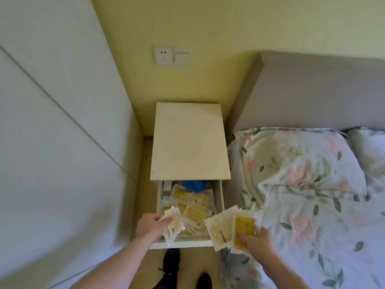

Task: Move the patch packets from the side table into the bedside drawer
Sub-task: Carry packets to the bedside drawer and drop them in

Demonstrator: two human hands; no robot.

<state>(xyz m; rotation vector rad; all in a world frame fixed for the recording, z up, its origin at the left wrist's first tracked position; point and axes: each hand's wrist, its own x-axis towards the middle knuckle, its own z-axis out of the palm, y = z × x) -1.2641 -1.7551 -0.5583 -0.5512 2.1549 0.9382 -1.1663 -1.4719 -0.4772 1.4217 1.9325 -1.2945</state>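
Landmark: the white bedside counter (188, 140), standing between a pale wardrobe panel (52, 142) and the bed (302, 205).
Drawer: the top drawer (185, 244) of the counter is pulled open toward the person.
Drawer contents: many yellow-and-white patch packets (194, 209) lie loose and overlapping inside; a blue crumpled item (192, 185) sits at the back, under the counter's front edge.
Left hand: the left hand (151, 226) is over the drawer's front left corner, fingers curled round a few packets (173, 224) that hang above the drawer's near edge.
Right hand: the right hand (257, 239) is just right of the drawer, over the bed's edge, pinching a fanned bunch of packets (231, 228); the thumb lies on a yellow one.
Bed: floral bedding and a pillow (298, 161) against a grey headboard (312, 90).
Wall: a socket (163, 55) and a switch (182, 56) above the counter.
Floor: dark shoes (171, 265) below the drawer front.
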